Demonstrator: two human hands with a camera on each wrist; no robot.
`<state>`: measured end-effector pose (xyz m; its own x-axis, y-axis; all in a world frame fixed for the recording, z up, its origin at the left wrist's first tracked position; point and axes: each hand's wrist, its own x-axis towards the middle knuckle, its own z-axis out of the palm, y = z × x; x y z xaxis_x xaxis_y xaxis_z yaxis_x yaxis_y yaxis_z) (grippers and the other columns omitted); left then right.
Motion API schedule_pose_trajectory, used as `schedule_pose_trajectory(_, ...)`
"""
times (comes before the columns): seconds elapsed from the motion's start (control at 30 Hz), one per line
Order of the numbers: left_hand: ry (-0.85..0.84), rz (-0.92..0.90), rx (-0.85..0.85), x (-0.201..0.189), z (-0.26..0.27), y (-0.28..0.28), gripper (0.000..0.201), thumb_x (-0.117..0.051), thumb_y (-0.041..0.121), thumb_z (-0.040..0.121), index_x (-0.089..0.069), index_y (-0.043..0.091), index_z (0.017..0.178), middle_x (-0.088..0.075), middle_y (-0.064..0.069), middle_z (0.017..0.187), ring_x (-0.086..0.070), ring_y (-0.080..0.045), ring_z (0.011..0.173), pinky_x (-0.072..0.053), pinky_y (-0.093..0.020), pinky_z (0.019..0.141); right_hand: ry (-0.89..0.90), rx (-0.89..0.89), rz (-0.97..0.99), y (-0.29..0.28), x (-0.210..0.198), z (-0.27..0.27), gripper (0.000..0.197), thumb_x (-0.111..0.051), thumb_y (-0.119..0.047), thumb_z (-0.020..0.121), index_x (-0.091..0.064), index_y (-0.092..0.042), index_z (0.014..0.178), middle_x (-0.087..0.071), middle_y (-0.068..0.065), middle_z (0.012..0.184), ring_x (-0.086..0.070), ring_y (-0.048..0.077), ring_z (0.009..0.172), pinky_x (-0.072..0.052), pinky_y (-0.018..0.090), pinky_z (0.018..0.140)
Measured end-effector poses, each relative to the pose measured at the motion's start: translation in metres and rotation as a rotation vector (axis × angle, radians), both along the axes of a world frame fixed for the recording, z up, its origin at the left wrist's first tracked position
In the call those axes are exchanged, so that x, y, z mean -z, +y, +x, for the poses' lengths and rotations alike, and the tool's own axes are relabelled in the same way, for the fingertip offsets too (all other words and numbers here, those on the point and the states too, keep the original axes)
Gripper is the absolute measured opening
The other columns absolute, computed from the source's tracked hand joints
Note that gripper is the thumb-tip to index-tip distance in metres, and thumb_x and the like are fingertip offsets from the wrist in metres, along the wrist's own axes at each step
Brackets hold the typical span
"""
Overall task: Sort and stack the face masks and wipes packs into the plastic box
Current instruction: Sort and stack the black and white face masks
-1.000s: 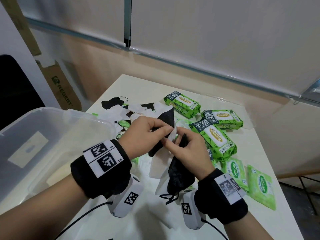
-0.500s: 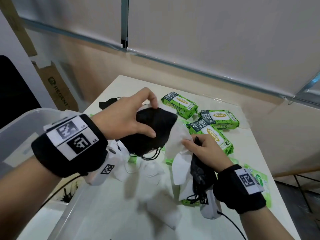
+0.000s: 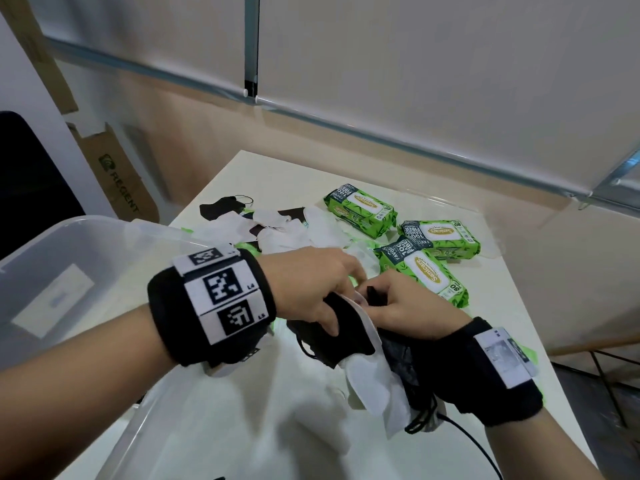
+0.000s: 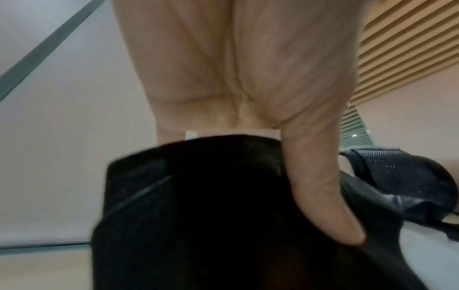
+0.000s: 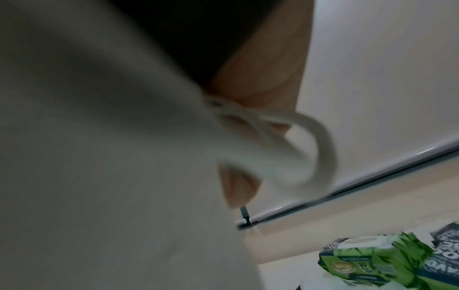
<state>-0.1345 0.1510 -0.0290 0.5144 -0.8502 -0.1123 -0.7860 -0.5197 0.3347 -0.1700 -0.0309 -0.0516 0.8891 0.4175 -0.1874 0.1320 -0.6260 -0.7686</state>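
Observation:
My left hand (image 3: 322, 292) pinches a black face mask (image 3: 337, 336), thumb on its near face; the left wrist view shows that thumb (image 4: 323, 196) pressed on the black mask (image 4: 211, 215). My right hand (image 3: 405, 304) grips a bunch of masks, a white mask (image 3: 374, 386) and a dark mask (image 3: 408, 365), right beside the left hand. In the right wrist view the white mask (image 5: 99, 157) fills the frame, its ear loop (image 5: 320, 141) hanging by my fingers. The clear plastic box (image 3: 69, 271) stands at the left. Three large green wipes packs (image 3: 424, 271) lie beyond the hands.
More white and black masks (image 3: 277, 230) lie in a loose heap on the white table (image 3: 495, 289) behind my hands. Flat green wipes sachets peek out beside my right wrist. A cardboard box (image 3: 121, 181) leans at the far left; the table's right edge drops to the floor.
My left hand came down and right with the black mask, from raised over the heap to touching the bunch in my right hand. The right hand kept its hold.

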Motion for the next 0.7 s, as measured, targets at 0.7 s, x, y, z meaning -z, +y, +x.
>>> schedule_pose_trajectory(0.7, 0.137, -0.64, -0.8, 0.024, 0.009, 0.021, 0.027, -0.05, 0.006, 0.092, -0.072, 0.022, 0.093, -0.068, 0.003, 0.088, -0.052, -0.004, 0.061, -0.036, -0.003, 0.056, -0.16, 0.53, 0.727, -0.022, 0.024, -0.003, 0.028, -0.075, -0.009, 0.064, -0.076, -0.027, 0.085, -0.055, -0.006, 0.082, -0.056, 0.006, 0.07, -0.048, 0.015, 0.066)
